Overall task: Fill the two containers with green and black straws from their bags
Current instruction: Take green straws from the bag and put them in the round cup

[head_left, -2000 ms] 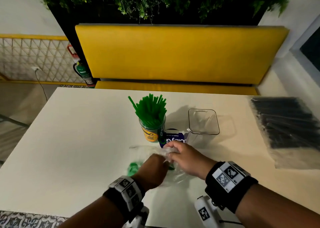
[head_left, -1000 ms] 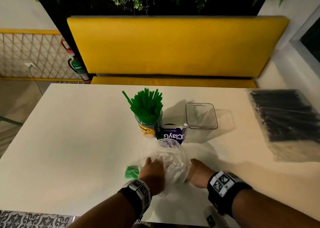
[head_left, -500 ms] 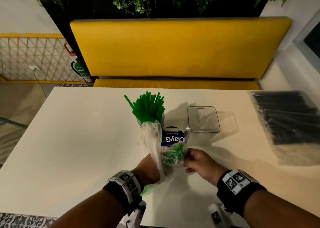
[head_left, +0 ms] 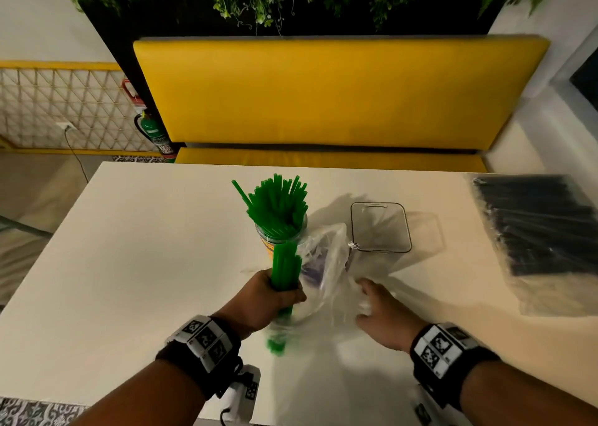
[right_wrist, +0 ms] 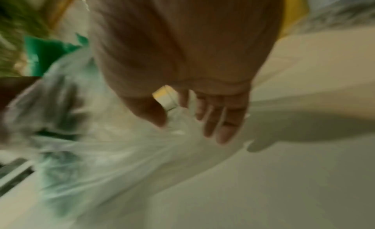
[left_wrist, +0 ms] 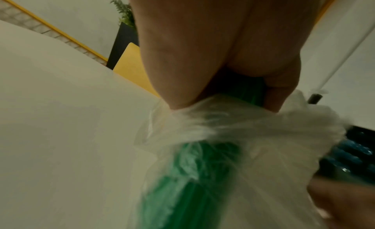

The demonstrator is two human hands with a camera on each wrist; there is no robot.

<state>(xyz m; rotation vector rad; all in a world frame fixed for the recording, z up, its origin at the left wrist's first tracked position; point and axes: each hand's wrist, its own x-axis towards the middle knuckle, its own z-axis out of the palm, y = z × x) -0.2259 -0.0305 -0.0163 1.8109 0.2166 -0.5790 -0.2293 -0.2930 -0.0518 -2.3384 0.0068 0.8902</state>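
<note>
The left hand has its grip clamped round a bunch of green straws, upright, at 6 o'clock of the round container already holding green straws. The right hand, fingers apart, rests on the clear bag on the counter. Best to pin the bag flat, lift the bunch clear, then lower it squarely into the container. The black straws' bag lies at 3 o'clock of the empty square container.

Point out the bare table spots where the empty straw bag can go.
Bare patches: the table left of the green straw cup, and the near edge between the wrists. Crowded: the middle, with cup, clear plastic bag and clear container; the black straw bag fills the right.
</note>
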